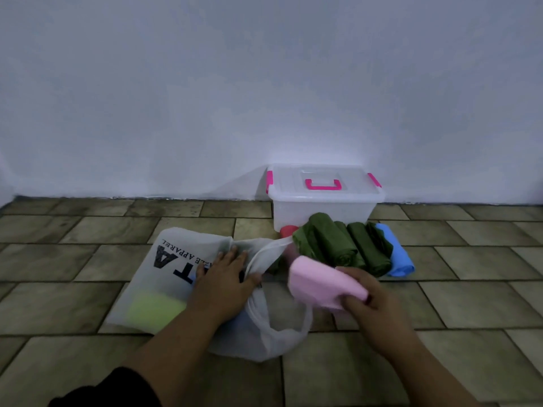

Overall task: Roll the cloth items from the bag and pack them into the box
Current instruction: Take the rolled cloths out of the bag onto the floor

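Bag (pixel 164 277) veils blurred yellow-green cloth (pixel 155 306) inside.

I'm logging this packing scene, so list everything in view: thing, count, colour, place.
Clear plastic storage box with pink latches and handle: 1, lid on, against the wall.
Dark green rolled cloths: about 3, in front of the box.
Blue rolled cloth: 1, right of the green rolls.
Red rolled cloth: 1, mostly hidden left of the green rolls.
White printed plastic bag: 1, on the tiled floor; yellow-green cloth inside.
Pink folded cloth: 1, held.
Left hand: on the bag.
Right hand: gripping the pink cloth.
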{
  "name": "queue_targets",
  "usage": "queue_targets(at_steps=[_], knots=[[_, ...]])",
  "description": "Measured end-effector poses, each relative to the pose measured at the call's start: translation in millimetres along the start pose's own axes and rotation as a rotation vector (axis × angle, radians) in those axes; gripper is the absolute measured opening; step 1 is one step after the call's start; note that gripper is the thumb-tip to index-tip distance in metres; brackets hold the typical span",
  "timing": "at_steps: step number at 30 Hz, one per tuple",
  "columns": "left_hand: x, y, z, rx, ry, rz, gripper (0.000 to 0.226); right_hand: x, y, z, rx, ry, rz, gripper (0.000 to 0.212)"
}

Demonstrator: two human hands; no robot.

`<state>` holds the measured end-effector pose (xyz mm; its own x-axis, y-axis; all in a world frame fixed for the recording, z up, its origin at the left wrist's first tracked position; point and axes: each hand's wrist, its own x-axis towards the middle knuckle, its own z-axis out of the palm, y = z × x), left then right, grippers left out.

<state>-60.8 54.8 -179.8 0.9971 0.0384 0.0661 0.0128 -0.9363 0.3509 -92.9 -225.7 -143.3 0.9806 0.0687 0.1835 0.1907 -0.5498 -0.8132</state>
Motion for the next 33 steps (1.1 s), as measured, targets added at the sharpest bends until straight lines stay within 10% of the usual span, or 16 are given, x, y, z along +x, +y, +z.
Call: queue_targets(at_steps=[5, 14, 22, 33], knots=[[0.3, 4.8, -0.6, 0.060, -0.024, -0.009, 0.070, -36.4, 36.1, -3.9, -0.283, 0.225, 0.176, 0.052], [-26.3, 21.8, 9.7, 0.140, -0.050, -0.016, 0.073, -25.7, 9.0, 29.0, -0.477, 0.262, -0.149, 0.055], [-3.9, 29.7, -2.9, 0.137, -0.091, 0.039, 0.089, -13.3, -5.6, 73.3, -0.409, -0.245, -0.261, 0.061], [51.9, -14.6, -32.6, -0.058, -0.068, 0.012, 0.052, 30.7, -13.5, 83.6, -0.409, -0.220, -0.285, 0.065]])
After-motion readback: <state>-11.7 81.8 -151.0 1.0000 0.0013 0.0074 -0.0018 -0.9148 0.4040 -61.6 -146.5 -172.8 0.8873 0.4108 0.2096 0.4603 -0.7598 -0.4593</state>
